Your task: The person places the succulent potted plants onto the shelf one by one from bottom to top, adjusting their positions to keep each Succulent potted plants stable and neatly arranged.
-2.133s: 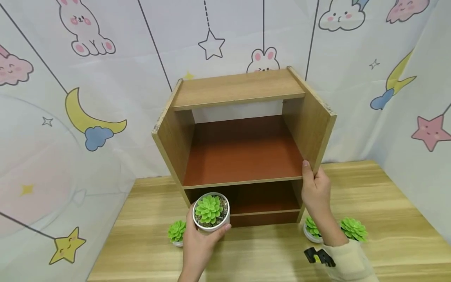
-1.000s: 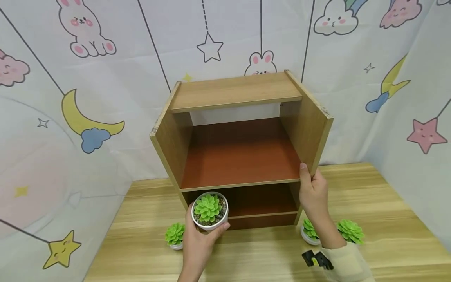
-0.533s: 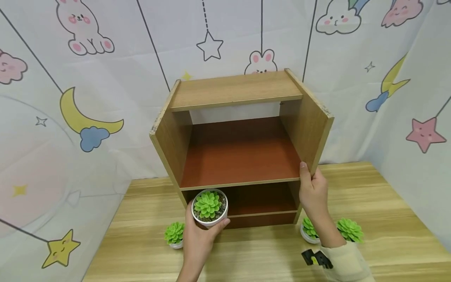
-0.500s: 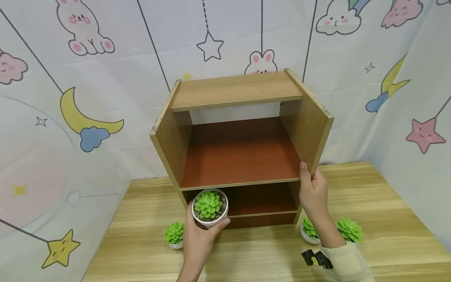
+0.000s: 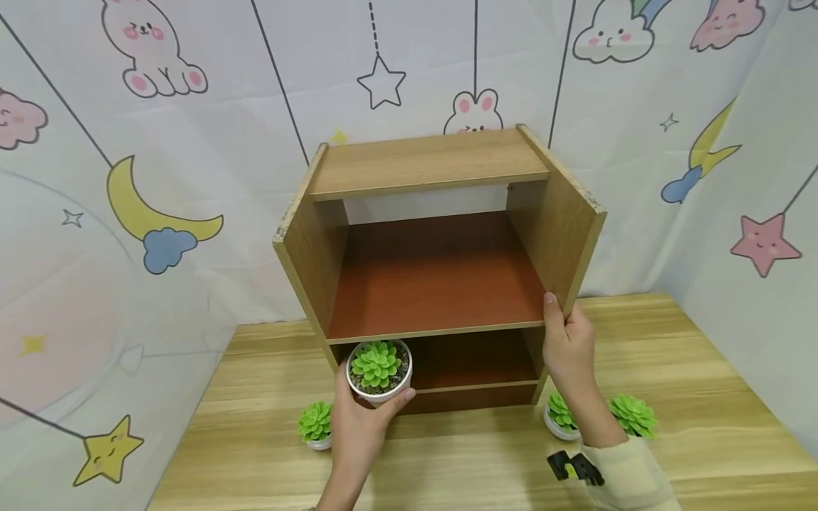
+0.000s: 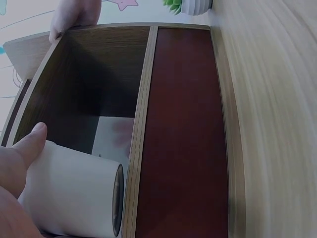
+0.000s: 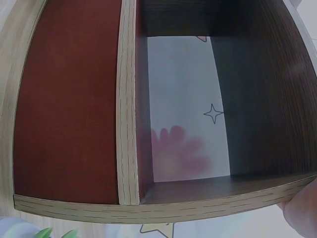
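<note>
A potted succulent (image 5: 377,365), bright green in a white pot, is gripped by my left hand (image 5: 361,426), thumb on the near right side. It is at the front left of the lower compartment of a small wooden shelf (image 5: 441,330). In the left wrist view the white pot (image 6: 74,191) lies across the opening, its base right by the lower board's front edge. My right hand (image 5: 571,351) grips the front edge of the shelf's right side panel, thumb on the inner face. The right wrist view shows little of that hand (image 7: 303,210), at the panel's edge.
Another potted succulent (image 5: 316,424) stands on the wooden table (image 5: 255,397) left of the shelf. Two more, a nearer succulent (image 5: 562,415) and a farther succulent (image 5: 633,415), stand on the right beside my right forearm. A printed white cloth (image 5: 243,92) hangs behind.
My left hand has raised the potted succulent slightly and moved it in toward the lower compartment, its leaves now near the middle board's edge. The right hand keeps its grip on the side panel.
</note>
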{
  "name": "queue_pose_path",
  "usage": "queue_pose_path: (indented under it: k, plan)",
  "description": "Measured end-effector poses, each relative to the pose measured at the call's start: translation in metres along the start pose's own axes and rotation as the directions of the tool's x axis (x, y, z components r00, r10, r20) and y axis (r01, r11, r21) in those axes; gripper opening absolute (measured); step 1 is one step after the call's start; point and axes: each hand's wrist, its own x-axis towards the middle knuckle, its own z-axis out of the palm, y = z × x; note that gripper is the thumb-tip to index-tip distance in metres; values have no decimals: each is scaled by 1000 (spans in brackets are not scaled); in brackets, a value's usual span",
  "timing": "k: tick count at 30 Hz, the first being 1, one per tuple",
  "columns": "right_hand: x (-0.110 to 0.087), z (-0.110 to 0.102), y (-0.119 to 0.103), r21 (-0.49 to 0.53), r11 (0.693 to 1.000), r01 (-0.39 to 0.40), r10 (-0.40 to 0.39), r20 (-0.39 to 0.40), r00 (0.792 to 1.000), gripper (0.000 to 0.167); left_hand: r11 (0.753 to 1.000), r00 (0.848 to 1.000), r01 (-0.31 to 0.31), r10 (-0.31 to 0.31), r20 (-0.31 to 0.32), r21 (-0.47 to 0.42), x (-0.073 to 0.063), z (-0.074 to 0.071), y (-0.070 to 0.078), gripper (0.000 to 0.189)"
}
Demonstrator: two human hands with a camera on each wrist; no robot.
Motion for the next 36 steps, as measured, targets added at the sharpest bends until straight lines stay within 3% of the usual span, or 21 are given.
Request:
queue_pose_path:
  k: [5, 16, 25, 36]
  plan:
    - [0, 0, 0, -3, 1000, -12, 12, 4, 1000, 37, 1000, 1000, -19, 19, -4, -19, 0, 2, 0, 108]
    - [-1, -1, -2, 14, 1000, -19, 19, 30, 999, 38, 998, 1000, 27, -27, 0, 60, 6, 6, -1, 110]
    - [-1, -2, -1, 23, 999, -29, 28, 42, 999, 39, 998, 1000, 22, -21, -13, 55, 8, 11, -1, 109]
    - [-1, -2, 0, 11, 999, -35, 35, 27, 999, 40, 999, 999, 31, -32, 43, 14, 15, 17, 0, 111]
